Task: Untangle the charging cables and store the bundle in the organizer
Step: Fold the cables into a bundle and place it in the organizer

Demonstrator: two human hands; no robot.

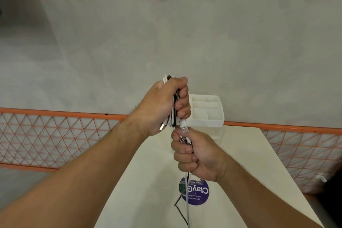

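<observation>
Both left grip (163, 104) and right grip (194, 153) clench the black-and-white charging-cable bundle (174, 116). Likely bundling: gather hanging tails (187, 200), then reach the white plastic organizer (207, 123) at the cream bench's (148, 181) far edge.

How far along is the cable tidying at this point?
Done: the cables look gathered into one folded bundle. In hand: the left hand grips the bundle, and the right hand grips strands below it, loose tails hanging to the table. Left: the white organizer behind shows no cables in its visible compartments, so storing remains.
</observation>
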